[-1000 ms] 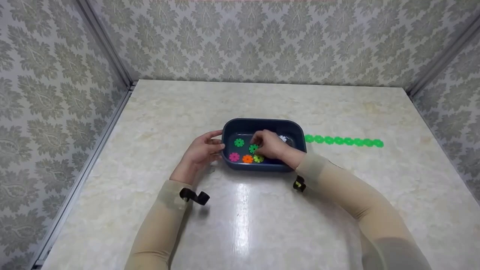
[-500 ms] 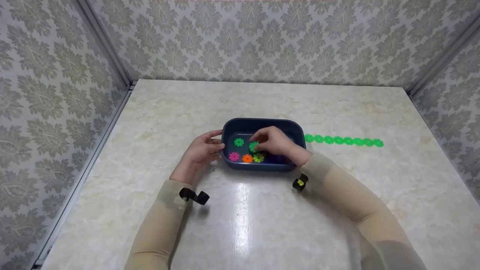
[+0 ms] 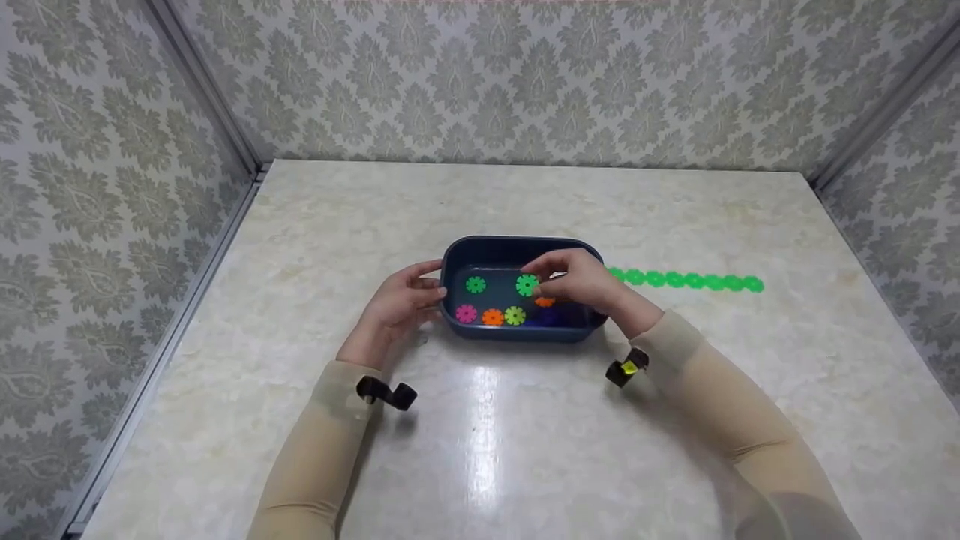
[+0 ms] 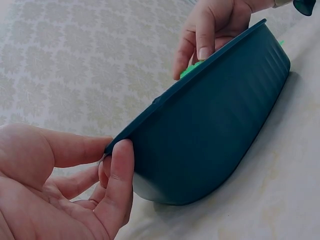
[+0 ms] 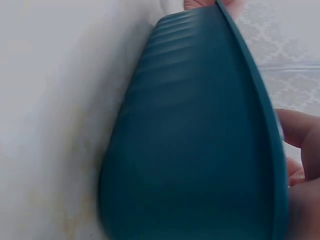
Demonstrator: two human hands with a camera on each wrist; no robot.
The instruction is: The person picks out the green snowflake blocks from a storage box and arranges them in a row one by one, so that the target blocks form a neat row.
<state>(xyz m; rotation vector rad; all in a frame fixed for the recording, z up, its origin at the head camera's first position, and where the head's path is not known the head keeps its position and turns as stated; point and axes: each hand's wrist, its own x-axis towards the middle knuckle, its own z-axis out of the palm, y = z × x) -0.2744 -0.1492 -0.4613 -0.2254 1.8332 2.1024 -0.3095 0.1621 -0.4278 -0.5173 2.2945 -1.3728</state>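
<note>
My left hand grips the left end of a dark blue rectangular bin; in the left wrist view its fingers pinch the rim. Over the bin, my right hand pinches a green snowflake disc between thumb and fingers. Inside lie another green snowflake disc, a pink one, an orange one and a yellow-green one. A second orange disc is partly covered by the right hand. The right wrist view shows mostly the bin's outer wall.
A straight chain of linked green discs lies on the marbled table to the right of the bin, its left end close to the bin's wall. Patterned panels stand behind and at both sides of the table.
The right hand has lifted the green disc and carried it slightly right, uncovering an orange disc. The left hand has stayed on the bin's end.
</note>
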